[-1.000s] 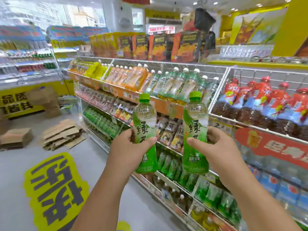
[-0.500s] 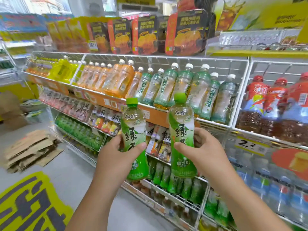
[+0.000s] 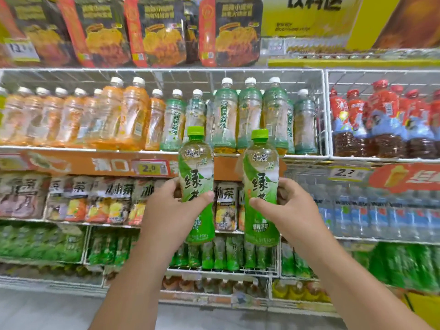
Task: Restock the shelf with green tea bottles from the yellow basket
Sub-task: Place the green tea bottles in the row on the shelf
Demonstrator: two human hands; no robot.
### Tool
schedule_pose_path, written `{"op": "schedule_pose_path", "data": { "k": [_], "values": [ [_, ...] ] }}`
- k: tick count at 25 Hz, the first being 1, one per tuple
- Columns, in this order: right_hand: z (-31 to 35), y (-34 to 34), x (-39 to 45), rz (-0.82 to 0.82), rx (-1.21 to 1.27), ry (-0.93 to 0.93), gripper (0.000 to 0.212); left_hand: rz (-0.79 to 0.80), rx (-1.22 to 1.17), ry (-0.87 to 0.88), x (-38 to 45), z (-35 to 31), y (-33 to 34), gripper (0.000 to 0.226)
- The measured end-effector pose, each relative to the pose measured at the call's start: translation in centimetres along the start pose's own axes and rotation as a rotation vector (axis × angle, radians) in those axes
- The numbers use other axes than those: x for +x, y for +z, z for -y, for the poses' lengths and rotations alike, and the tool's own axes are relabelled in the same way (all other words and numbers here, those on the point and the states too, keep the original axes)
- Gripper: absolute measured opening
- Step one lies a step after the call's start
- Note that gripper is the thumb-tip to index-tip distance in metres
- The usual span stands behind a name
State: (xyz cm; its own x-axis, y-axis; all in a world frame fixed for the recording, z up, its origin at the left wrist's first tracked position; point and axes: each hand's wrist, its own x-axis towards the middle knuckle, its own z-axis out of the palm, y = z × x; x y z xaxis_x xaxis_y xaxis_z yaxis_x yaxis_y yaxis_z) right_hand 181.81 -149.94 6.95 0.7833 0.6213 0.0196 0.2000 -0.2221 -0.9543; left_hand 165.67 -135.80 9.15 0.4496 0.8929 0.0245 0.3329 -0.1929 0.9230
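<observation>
I hold two green tea bottles upright in front of the wire shelf unit. My left hand grips the left green tea bottle around its middle. My right hand grips the right green tea bottle the same way. Both bottles have green caps and green labels. Below them a lower shelf row of matching green bottles shows between my forearms. A yellow corner at the bottom right may be the yellow basket; most of it lies outside the frame.
The upper shelf carries orange-label bottles, pale green-label bottles and red-cap dark tea bottles. Boxed snacks stand on top. Blue-label water bottles fill the right middle shelf. Price tags line the shelf edges.
The view has turned to face the shelf squarely and come closer. Both hands kept hold of their bottles, now held at middle-shelf height.
</observation>
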Motion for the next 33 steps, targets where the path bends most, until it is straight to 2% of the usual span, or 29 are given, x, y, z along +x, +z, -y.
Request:
{"op": "schedule_pose_path", "data": {
  "k": [4,7,10,12,14,15,18,24,33],
  "values": [
    [-1.0,1.0,-1.3,-0.096,-0.024,0.082,0.076,0.112,-0.034,-0.005,1.8,1.8,0.3,0.061],
    [-2.7,1.1,-1.5,-0.118,-0.054,0.113,0.091,0.203,-0.060,-0.027,2.2,4.0,2.0,0.076],
    [-5.9,1.6,-1.3,-0.116,-0.026,0.162,0.086,0.265,-0.021,-0.091,2.7,7.0,4.8,0.081],
    [-8.9,2.0,-1.0,-0.103,-0.007,0.198,0.080,0.285,-0.014,-0.136,2.9,9.3,7.1,0.069],
    [-12.4,2.5,-0.7,-0.093,0.017,0.248,0.064,0.315,0.002,-0.187,2.7,11.8,9.7,0.042],
    [-14.1,2.8,-0.7,-0.093,0.041,0.267,0.058,0.337,0.003,-0.214,2.7,13.1,10.9,0.036],
    [-19.8,3.7,-0.7,-0.085,0.084,0.317,0.051,0.314,0.009,-0.253,2.2,17.4,14.6,0.026],
    [-31.0,6.0,-0.7,-0.031,0.118,0.437,0.041,0.313,0.006,-0.377,0.7,27.5,21.0,0.024],
    [-44.4,7.9,4.1,-0.092,0.092,0.497,0.044,0.258,0.003,-0.446,3.9,39.0,30.3,0.024]
  ]
}}
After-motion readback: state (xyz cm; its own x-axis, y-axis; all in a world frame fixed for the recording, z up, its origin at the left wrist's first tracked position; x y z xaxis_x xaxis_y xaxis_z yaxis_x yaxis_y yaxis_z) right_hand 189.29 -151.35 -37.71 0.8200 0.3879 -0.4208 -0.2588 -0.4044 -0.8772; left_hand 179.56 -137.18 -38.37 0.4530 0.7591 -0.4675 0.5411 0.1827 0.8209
